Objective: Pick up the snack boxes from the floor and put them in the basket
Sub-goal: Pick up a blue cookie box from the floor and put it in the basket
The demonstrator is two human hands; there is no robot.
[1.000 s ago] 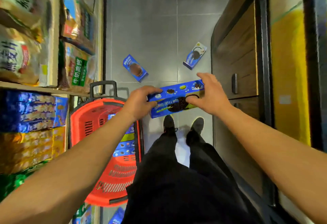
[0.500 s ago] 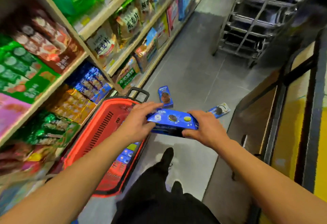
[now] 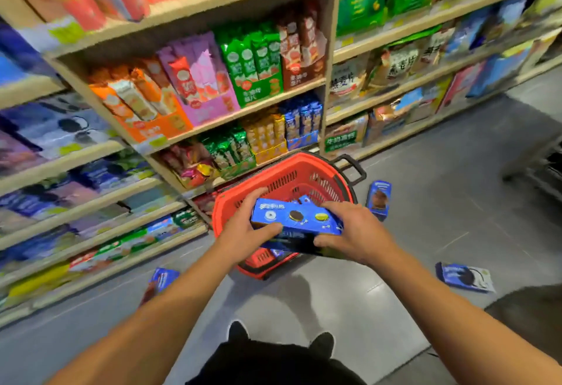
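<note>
A long blue snack box (image 3: 296, 219) with cookie pictures hangs just over the red basket (image 3: 284, 176). My left hand (image 3: 243, 232) grips its left end and my right hand (image 3: 354, 234) grips its right end. More blue boxes lie inside the basket, mostly hidden under the held one. On the grey floor a blue box (image 3: 378, 199) lies right of the basket, another blue box (image 3: 464, 276) lies flat at the far right, and a third blue box (image 3: 161, 281) lies near my left forearm.
Wooden shelves (image 3: 213, 120) packed with snack packs fill the left and back. The basket's black handle (image 3: 354, 168) points at the shelves. A metal rack (image 3: 535, 168) stands at the right edge. My shoes (image 3: 240, 331) stand on the floor tiles below.
My view turned left toward the shelves. Both hands carried the blue box from beside the basket to a spot over its opening.
</note>
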